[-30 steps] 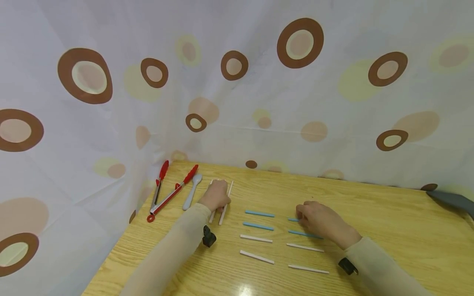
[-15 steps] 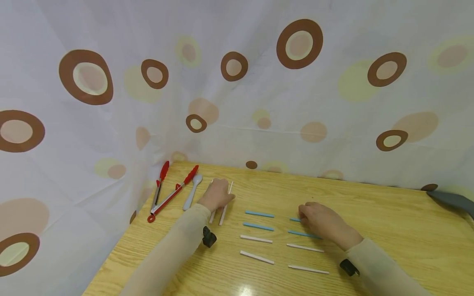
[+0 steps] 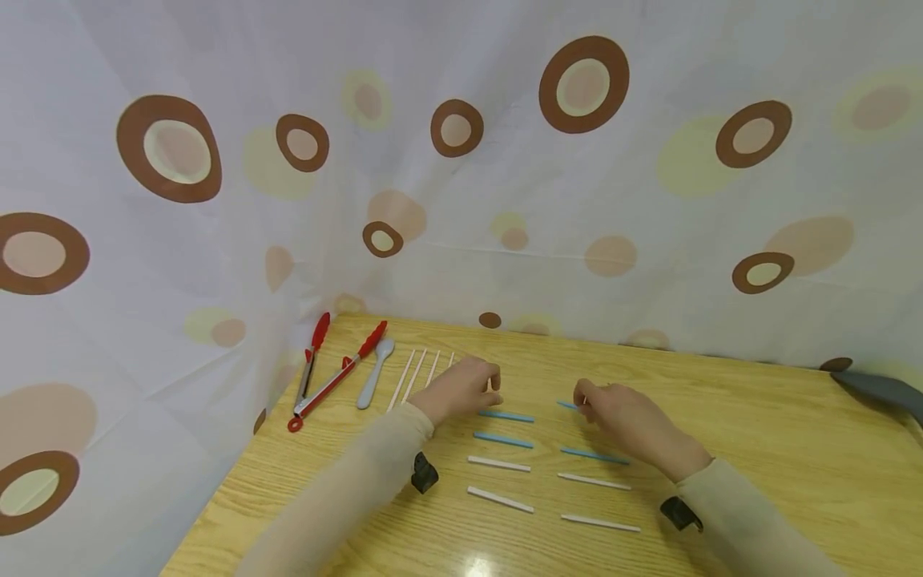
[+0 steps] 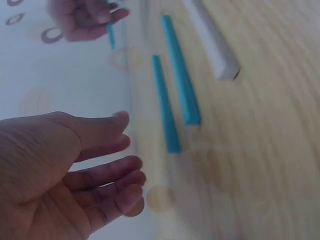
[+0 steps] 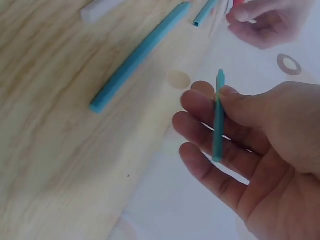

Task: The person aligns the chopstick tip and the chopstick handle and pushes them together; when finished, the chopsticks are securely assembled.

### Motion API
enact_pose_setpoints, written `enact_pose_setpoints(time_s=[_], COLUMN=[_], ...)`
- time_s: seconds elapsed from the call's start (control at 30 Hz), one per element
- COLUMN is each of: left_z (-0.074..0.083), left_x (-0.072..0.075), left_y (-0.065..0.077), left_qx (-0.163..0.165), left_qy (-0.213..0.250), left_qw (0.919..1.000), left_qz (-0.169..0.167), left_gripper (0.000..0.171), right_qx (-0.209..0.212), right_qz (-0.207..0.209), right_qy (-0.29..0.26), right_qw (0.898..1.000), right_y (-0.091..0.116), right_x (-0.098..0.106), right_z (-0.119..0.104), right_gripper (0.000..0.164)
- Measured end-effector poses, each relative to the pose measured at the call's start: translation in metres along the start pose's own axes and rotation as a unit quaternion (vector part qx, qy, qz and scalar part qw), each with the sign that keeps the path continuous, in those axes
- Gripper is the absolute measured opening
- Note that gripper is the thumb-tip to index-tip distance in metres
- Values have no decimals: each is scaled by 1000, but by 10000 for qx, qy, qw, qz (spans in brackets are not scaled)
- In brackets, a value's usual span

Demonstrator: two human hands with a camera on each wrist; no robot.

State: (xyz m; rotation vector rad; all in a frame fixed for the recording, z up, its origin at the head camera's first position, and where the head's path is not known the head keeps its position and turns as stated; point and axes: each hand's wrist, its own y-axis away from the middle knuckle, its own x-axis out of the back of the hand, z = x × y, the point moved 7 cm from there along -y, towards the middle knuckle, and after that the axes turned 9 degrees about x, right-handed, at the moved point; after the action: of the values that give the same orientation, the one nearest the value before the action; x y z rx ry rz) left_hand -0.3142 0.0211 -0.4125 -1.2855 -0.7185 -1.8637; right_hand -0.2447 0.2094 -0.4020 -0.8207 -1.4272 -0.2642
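Okay so, the right hand [image 3: 627,417] had a blue stick [image 5: 218,120] pinched up near one end, thumb on one side and fingertips on the other. A short tip poked out past the thumb, and the longer part ran down across the other fingers, which were slightly spread and loosely bent. From the left wrist camera that stick showed up against the spotted curtain [image 3: 505,184].

Meanwhile the left hand [image 3: 461,386] held its thumb and fingers apart, a bit curved. In the head view it sat just beside the left end of the upper blue stick [image 3: 508,417], with the lower blue stick [image 3: 503,440] a little nearer the person. From the left wrist you could see a gap between the fingertips and both of them.

Below the right hand, another blue stick [image 3: 594,456] lay on the wooden table [image 3: 743,465], apart from the fingers. Closer to the person came two short rows of white, one pair on the left (upper white stick [image 3: 499,464], lower white stick [image 3: 501,499]) and one pair on the right. Over past the left hand were four thin white sticks in a fan, then a grey spoon [image 3: 375,374] and red-tipped tongs [image 3: 335,383].
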Motion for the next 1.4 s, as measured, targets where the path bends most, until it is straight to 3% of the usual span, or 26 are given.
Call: enact_pose_setpoints(time_s=[0.1, 0.33, 0.67, 0.87, 1.03, 1.17, 1.3, 1.4], left_z=[7, 10, 12, 13, 13, 16, 21, 26], left_x=[-8, -18, -29, -31, -29, -23, -15, -6], left_y=[-3, -6, -10, -10, -7, -3, 1, 4], left_qx=[-228, -140, -352, -219, -117, -215, -382, -463], left_qy=[-69, -101, -404, -525, -725, -576, -393, -535], left_qw=[9997, 9997, 9983, 9980, 9970, 9980, 9985, 9974], left_qz=[-25, -182, -225, -271, -233, -163, -53, 136], left_gripper=[23, 35, 16, 6, 4, 3, 23, 39], right_qx=[-50, -307, -272, -203, -217, -169, 36, 231], right_qz=[53, 8, -68, -21, 31, 185, 460, 646], right_qy=[-8, 36, -41, -32, 29, 37, 87, 221], right_qw=[10000, 9995, 9996, 9998, 9998, 9997, 9989, 9974], right_y=[-3, -7, -9, -9, -9, -10, -10, -11], right_x=[3, 9, 10, 10, 12, 17, 24, 28], right_z=[-1, -1, -3, -3, -4, -7, -10, -12], right_gripper=[19, 16, 14, 14, 15, 17, 22, 29])
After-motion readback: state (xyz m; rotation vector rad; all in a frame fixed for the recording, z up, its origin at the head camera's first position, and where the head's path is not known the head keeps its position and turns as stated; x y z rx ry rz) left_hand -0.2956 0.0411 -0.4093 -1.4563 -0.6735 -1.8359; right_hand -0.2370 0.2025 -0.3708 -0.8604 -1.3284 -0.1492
